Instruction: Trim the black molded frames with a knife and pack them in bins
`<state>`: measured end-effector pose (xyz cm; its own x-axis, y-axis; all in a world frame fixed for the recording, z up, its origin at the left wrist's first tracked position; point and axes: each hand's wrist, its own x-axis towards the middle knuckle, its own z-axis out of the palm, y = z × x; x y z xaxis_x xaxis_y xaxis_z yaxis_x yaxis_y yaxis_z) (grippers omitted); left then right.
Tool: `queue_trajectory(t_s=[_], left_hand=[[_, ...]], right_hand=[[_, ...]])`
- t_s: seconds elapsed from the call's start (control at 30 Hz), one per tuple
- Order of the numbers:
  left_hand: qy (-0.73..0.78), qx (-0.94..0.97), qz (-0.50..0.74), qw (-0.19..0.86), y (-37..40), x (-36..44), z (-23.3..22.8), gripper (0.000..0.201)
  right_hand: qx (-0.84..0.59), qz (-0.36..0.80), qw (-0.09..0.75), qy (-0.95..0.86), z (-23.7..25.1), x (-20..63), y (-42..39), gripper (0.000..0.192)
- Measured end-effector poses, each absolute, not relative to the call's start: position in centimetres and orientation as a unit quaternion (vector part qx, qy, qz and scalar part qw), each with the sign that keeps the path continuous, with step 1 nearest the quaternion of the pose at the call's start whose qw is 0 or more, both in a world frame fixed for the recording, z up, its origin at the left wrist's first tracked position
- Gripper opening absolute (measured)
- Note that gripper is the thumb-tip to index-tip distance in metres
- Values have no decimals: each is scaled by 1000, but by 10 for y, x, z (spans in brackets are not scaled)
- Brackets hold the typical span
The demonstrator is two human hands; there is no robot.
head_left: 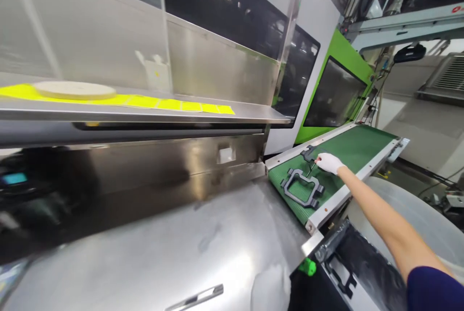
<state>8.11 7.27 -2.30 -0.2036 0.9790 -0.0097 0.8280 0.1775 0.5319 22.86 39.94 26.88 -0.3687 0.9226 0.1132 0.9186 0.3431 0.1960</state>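
Two dark plastic parts on the green conveyor belt (348, 149): frame part (301, 188) nearer the steel counter (203, 248), small part (308, 153) beyond it. Right hand (329, 162), gloved, fingers pinching a thin sprue by the small part. Pick-up step; next probably needs a clean lift. Left hand unseen.

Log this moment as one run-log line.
right hand: gloved, reaching onto green conveyor belt, touching thin sprue | dark plastic frame: flat on belt, untouched | left hand: out of view

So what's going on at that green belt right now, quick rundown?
Right hand gloved, reaching onto green conveyor belt, touching a small dark part. Dark plastic frame lies beside. Left hand unseen.
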Motion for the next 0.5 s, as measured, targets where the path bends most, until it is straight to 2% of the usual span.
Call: queue_trajectory(t_s=[0.17, 0.27, 0.4, 0.5], left_hand=[[670, 479, 490, 287, 71, 63, 11, 33], [606, 452, 583, 299, 92, 41, 48, 29], [542, 388, 677, 312, 123, 2, 94, 57], [522, 358, 708, 314, 113, -30, 116, 64]], right_hand=[[434, 197, -8, 879, 313, 170, 308, 32], [368, 216, -17, 904, 324, 142, 252, 33], [295, 234, -30, 926, 326, 112, 205, 35], [291, 137, -38, 946, 303, 94, 193, 40]])
